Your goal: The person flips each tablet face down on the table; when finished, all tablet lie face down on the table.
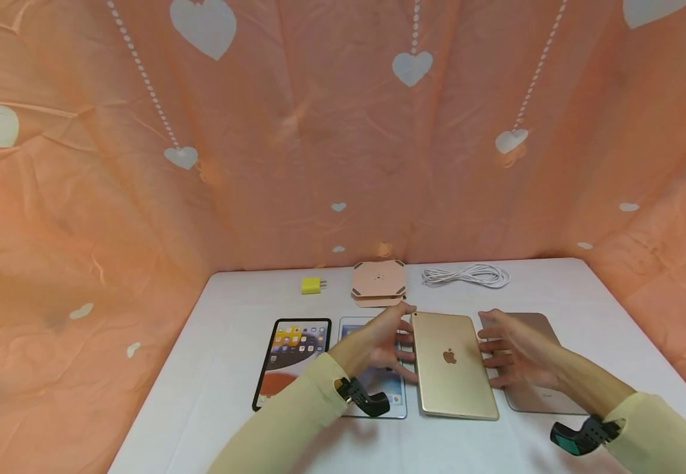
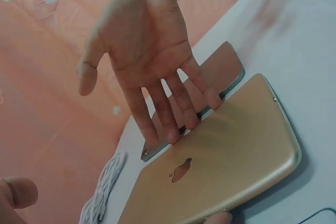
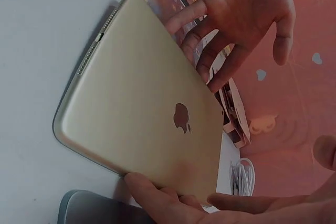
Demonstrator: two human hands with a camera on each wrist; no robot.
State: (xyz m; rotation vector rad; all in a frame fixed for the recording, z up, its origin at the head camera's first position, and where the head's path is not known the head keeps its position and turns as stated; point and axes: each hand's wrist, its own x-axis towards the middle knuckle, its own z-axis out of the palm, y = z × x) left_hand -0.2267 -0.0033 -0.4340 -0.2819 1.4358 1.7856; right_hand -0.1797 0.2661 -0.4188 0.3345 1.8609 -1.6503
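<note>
A gold tablet [image 1: 449, 392] with an apple logo lies back side up between my two hands. My left hand [image 1: 386, 342] stands at its left long edge, fingers extended and fingertips right at the side. Along the opposite edge is my right hand [image 1: 517, 355], its fingers likewise spread and fairly straight. In the right wrist view, the right fingertips [image 3: 137, 182] touch the tablet's rim. The left hand and wrist partly cover a white-framed tablet [image 1: 393, 403] with its screen lit. Beneath the right hand lies a rose-brown tablet [image 1: 538, 324], back side up.
At the far left lies a black-framed tablet [image 1: 284, 359] with a lit screen. Behind the row are a yellow charger plug [image 1: 311, 285], a folded pink stand [image 1: 378, 280] and a coiled white cable [image 1: 467, 275]. An orange cloth with hearts [image 1: 319, 145] surrounds the white table [image 1: 201, 355].
</note>
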